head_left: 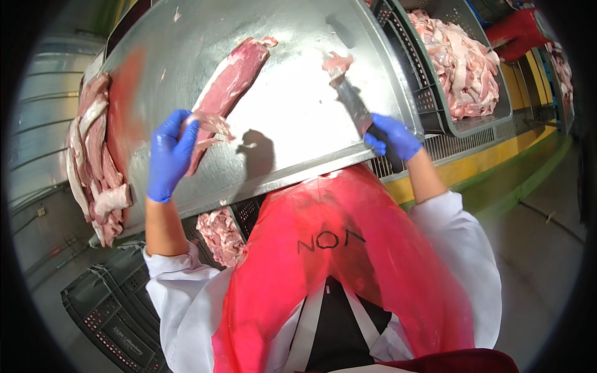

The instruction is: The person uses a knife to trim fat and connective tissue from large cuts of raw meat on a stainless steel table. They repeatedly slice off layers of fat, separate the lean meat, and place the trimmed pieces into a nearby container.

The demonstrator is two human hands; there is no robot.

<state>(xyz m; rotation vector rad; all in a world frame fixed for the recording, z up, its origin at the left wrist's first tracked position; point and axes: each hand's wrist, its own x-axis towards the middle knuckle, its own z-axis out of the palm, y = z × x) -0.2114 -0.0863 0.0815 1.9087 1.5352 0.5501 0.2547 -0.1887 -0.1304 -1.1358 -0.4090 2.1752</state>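
Observation:
On the steel work surface (292, 124) lies a long pork tenderloin (236, 78), slanted from upper right to lower left. My blue-gloved left hand (172, 146) is closed on a thin, pale meat scrap (211, 124) at the tenderloin's near end. My blue-gloved right hand (392, 137) grips a knife (353, 104) toward the right edge, blade angled up and away, with a small scrap (337, 65) at its tip. More long meat strips (93, 155) are piled along the surface's left side.
A dark crate heaped with pale trimmings (460, 68) stands beyond the right edge. Another crate of trimmings (221, 236) sits below the front edge, with dark crates (106, 311) at lower left. A person in red (510, 34) is at the upper right.

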